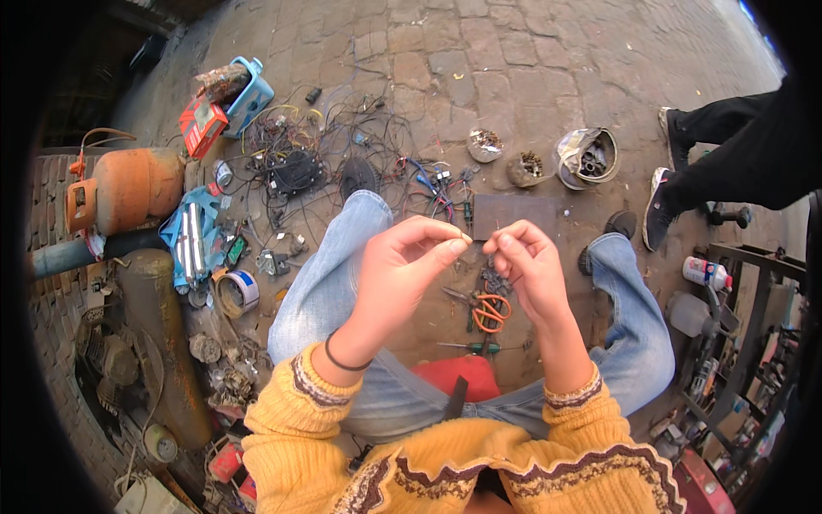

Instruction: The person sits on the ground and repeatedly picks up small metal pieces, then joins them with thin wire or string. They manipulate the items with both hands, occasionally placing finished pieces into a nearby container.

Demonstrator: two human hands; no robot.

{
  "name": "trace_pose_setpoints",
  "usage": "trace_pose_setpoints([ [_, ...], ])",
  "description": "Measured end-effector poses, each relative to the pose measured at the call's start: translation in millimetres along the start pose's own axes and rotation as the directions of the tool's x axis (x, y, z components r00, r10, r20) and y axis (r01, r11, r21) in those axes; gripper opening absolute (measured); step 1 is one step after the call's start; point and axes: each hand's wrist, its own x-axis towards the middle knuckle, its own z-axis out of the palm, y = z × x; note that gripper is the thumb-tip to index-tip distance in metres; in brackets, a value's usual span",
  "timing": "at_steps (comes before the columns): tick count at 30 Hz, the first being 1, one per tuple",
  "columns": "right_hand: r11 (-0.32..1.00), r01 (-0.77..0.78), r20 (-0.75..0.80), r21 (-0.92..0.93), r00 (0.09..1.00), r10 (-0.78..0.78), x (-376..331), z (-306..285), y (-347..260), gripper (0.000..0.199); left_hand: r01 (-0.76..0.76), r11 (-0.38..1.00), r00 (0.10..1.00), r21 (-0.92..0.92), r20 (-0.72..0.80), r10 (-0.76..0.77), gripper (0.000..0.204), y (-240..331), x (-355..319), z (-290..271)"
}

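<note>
My left hand (pixel 409 261) is raised in front of me, thumb and forefinger pinched at a tiny bit I cannot make out. Close by, with a small gap between the fingertips, my right hand (pixel 533 261) is pinched too; what it holds is too small to name. Beyond the hands a flat dark plate (pixel 519 214) lies on the ground. Below them, between my legs, are orange-handled scissors (pixel 491 313), and a green-handled screwdriver (pixel 476 348) lies nearer. Some dark small pieces (pixel 494 281) sit partly hidden beside my right hand.
A tangle of wires (pixel 295 163) spreads ahead left, by a blue basket (pixel 252 98) and an orange gas cylinder (pixel 141 190). Ahead right stand a bucket of metal parts (pixel 586 158) and two small containers. Another person's legs (pixel 728 163) are at right, near a cluttered metal rack (pixel 745 343).
</note>
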Motion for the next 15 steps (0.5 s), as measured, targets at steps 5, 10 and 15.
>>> trace_pose_setpoints([
  [5, 0.993, -0.11, 0.043, -0.035, 0.993, 0.112, -34, 9, -30, 0.011, -0.25, 0.932, 0.967, 0.263, 0.114, 0.227, 0.009, -15, 9, 22],
  [10, 0.996, -0.084, -0.03, -0.019, 0.996, 0.084, -47, -2, -42, 0.008, -0.377, 0.835, 0.924, 0.401, 0.225, 0.309, 0.012, -15, 11, 49],
  [15, 0.998, -0.021, -0.066, -0.052, 0.998, 0.018, -50, -11, -45, 0.009, -0.405, 0.826, 0.912, 0.393, 0.236, 0.335, 0.012, -21, 14, 62],
])
